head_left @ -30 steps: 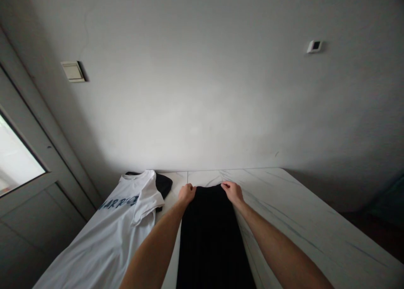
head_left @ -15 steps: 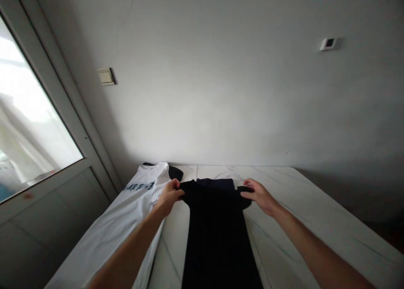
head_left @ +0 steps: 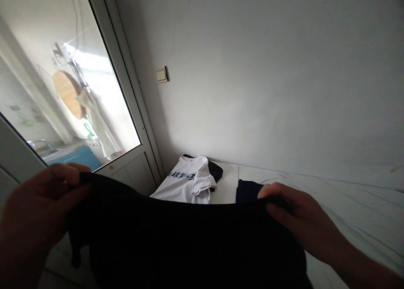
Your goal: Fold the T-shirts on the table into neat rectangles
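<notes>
Both my hands hold up a black garment [head_left: 176,238] close in front of the camera, pinching its top edge. My left hand [head_left: 41,204] grips the left end of that edge, and my right hand [head_left: 299,217] grips the right end. Beyond it, a white T-shirt with blue lettering [head_left: 186,183] lies on a white marbled surface [head_left: 353,213], on top of a dark cloth [head_left: 216,171]. A navy garment [head_left: 248,192] lies there too, partly hidden behind the raised black cloth.
A glass-paned door [head_left: 78,91] stands at the left, with a room and hanging items visible through the glass. A wall switch [head_left: 161,74] is on the white wall [head_left: 268,78] behind the surface.
My hands have lifted the black garment off the surface toward the camera. The view has turned left, showing more of the door, and a navy garment now shows where the black one lay.
</notes>
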{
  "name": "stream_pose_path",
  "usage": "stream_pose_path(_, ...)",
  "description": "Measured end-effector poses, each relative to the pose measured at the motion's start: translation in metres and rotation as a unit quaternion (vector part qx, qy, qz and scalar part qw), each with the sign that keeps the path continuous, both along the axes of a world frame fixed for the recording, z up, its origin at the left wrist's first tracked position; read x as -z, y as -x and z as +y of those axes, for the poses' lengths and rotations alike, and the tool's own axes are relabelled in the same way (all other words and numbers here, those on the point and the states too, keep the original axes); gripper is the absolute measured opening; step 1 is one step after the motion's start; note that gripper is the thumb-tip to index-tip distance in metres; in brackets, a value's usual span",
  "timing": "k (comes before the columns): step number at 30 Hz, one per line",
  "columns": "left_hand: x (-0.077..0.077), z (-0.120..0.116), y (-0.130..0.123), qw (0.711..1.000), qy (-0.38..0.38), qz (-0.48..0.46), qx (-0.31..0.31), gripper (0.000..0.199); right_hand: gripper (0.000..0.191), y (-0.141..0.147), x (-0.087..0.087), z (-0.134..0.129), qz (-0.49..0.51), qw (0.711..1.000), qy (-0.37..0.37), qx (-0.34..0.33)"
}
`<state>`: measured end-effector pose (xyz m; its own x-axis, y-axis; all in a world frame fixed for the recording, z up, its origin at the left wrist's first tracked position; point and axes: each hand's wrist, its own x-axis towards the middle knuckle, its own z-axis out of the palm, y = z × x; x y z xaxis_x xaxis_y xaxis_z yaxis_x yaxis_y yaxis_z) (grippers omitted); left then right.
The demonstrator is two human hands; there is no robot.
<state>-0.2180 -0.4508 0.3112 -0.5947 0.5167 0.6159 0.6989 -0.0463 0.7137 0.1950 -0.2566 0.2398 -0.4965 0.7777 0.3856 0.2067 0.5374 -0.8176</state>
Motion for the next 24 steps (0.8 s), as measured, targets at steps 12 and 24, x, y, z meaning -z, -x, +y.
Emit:
stream_pose_path(12,0.014,0.311,0.154,0.989,0.108,0.085,-0.051,0.014,0.035,0.202,0.032,0.248,0.095,0.990,-0.073,0.078)
stream_pose_path(24,0.329,0.246,0.105,0.906,0.369,0.150,0.145,0.047,0.036,0.282,0.253,0.368,-0.206,0.970,-0.021,0.126)
